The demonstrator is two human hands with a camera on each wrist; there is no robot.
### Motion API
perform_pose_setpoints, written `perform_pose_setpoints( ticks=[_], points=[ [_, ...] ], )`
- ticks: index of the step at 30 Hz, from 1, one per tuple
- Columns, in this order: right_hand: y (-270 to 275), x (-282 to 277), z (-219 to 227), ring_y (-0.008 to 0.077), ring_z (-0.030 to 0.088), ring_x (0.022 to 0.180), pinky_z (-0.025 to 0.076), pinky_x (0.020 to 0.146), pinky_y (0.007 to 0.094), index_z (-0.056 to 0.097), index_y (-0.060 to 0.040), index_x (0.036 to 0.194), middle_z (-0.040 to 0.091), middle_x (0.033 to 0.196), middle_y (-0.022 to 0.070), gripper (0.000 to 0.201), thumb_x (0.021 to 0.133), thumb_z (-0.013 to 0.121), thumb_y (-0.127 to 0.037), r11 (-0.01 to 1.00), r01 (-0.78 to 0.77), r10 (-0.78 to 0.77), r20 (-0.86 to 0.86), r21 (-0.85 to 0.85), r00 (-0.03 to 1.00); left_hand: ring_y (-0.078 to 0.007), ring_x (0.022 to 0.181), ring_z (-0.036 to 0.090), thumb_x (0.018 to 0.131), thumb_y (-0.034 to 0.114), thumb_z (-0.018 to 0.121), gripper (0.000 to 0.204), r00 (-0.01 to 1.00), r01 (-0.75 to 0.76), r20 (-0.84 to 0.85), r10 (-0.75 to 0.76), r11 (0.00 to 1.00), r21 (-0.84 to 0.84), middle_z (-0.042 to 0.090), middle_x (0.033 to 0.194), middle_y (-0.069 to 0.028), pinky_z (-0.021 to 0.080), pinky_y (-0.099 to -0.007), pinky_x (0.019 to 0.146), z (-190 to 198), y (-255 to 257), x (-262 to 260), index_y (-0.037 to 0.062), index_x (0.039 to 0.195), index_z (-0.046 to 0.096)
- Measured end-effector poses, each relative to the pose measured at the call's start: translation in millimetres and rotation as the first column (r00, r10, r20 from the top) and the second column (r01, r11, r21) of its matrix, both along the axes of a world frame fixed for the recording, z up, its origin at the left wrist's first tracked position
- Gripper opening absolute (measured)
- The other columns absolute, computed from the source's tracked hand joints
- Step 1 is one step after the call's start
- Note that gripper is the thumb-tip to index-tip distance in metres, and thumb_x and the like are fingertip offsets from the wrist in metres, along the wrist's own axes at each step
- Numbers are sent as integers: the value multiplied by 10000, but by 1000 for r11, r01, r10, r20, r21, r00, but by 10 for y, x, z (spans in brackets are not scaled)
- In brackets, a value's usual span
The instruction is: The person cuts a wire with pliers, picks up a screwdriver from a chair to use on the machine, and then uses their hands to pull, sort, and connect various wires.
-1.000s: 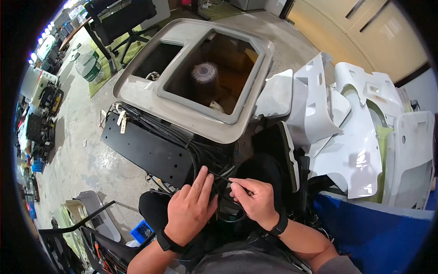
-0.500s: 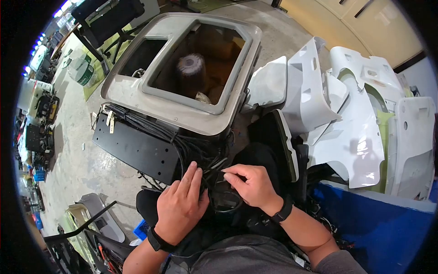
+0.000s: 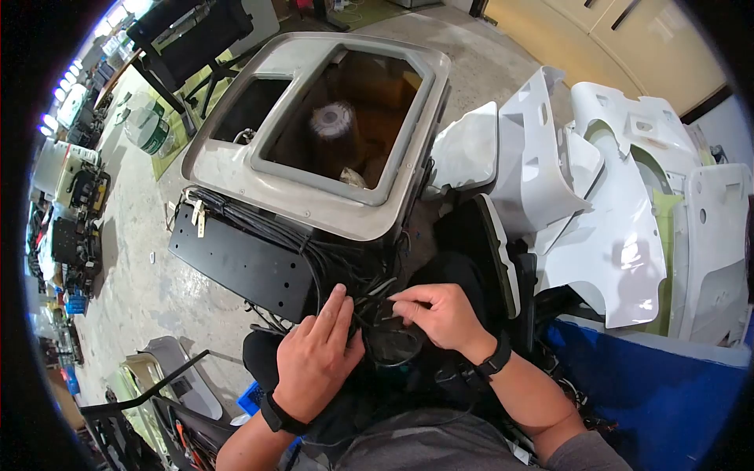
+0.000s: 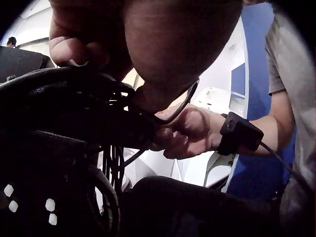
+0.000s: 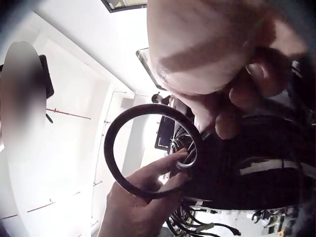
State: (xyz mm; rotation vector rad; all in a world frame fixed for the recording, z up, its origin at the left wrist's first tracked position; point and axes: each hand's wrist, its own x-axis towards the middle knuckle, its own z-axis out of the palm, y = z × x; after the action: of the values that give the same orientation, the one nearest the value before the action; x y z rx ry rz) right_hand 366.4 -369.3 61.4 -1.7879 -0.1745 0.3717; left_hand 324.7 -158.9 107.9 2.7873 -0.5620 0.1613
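Note:
A bundle of black cables lies over the near end of a black perforated plate. My left hand is at the bundle's near side, two fingers extended; in the right wrist view this hand pinches black cable at a round loop. Just to its right, my right hand has thumb and forefinger pinched together on thin dark cable, its tip hidden. Below both hands hangs the cable loop. The left wrist view shows the right hand close beneath the left.
Beyond the cables stands a grey housing with two openings. White moulded panels stand at the right above a blue surface. A chair and plastic bottles are at the back left, a blue bin at lower left.
The straight length of cable seen between the hands a second ago no longer shows. My right hand has moved slightly up and right, while the left stays at the bundle. The head view has shifted.

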Motion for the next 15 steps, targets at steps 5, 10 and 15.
perform_pose_setpoints(
  ticks=[5,10,15],
  points=[
    [-1,425,-134,77,605,674,469,612,222,703,28,933,685,751,51,146,890,670,-107,997,50,-46,-70,60,997,-230,732,619,727,113,724,491,1000,-9,-13,8,1000,-1,586,1303,-106,524,-318,673,6,-4,-16,14,1190,597],
    [250,633,-230,52,525,604,394,540,192,675,-5,943,679,796,51,205,913,685,-207,883,260,-76,-427,391,901,-237,737,618,725,110,727,494,1000,-9,-19,9,1000,-5,584,1304,-115,523,-317,680,17,-8,-15,12,1192,599],
    [306,567,-276,58,533,629,412,535,208,689,-9,926,684,795,34,262,926,671,-271,891,276,-115,-411,360,905,-185,677,571,731,146,724,514,999,-24,26,24,1000,3,581,1306,-84,504,-290,654,-36,-18,-17,28,1214,595]
  ],
)
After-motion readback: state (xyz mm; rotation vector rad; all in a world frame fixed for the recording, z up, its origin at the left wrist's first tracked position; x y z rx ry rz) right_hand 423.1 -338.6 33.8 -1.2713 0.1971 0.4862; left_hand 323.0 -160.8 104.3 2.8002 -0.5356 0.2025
